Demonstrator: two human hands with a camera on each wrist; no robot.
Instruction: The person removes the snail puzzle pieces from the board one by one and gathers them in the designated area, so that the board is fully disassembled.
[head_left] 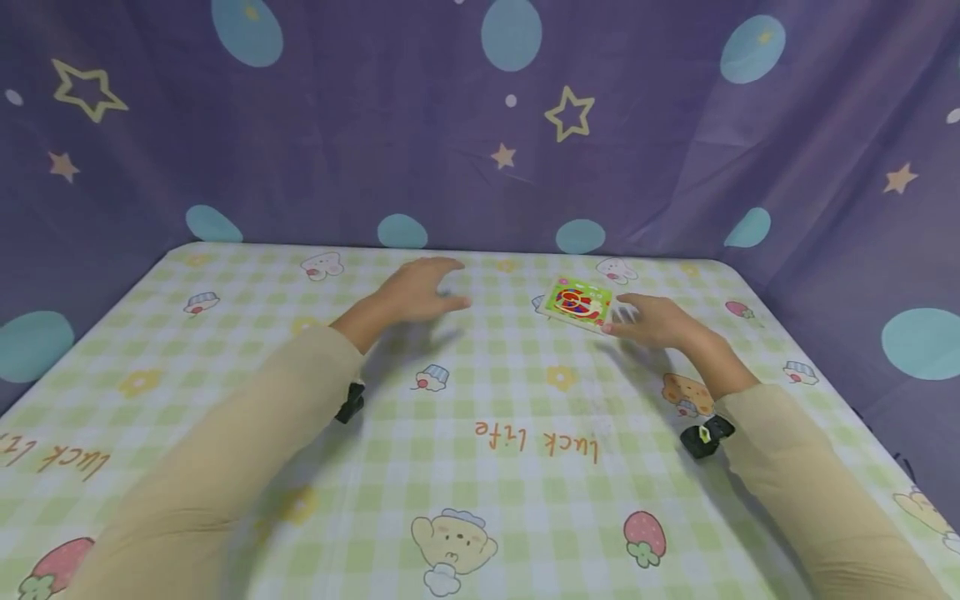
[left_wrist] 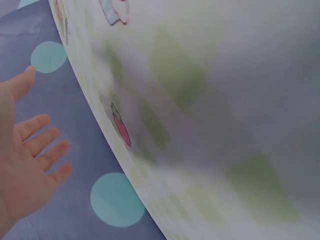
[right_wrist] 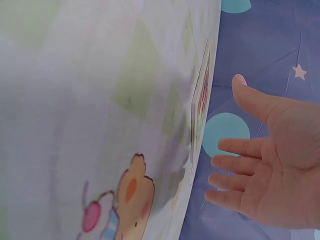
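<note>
The card (head_left: 577,302) lies flat on the cloth (head_left: 517,517), at the far side and a little right of the middle, its green, red and blue picture face up. My right hand (head_left: 654,321) is just right of it, fingers straight and thumb spread wide, holding nothing. From my head, thumb and fingertips seem to reach the card's right edge; from the wrist they look raised above it, so I can't say for sure whether I touch it. My left hand (head_left: 420,290) hangs above the cloth, left of the card and well apart from it, thumb wide of the fingers, nothing in it. Beige sleeves (head_left: 247,425) cover my arms. Beyond the far edge hangs a purple curtain (head_left: 420,125) with stars and blue spots.
</note>
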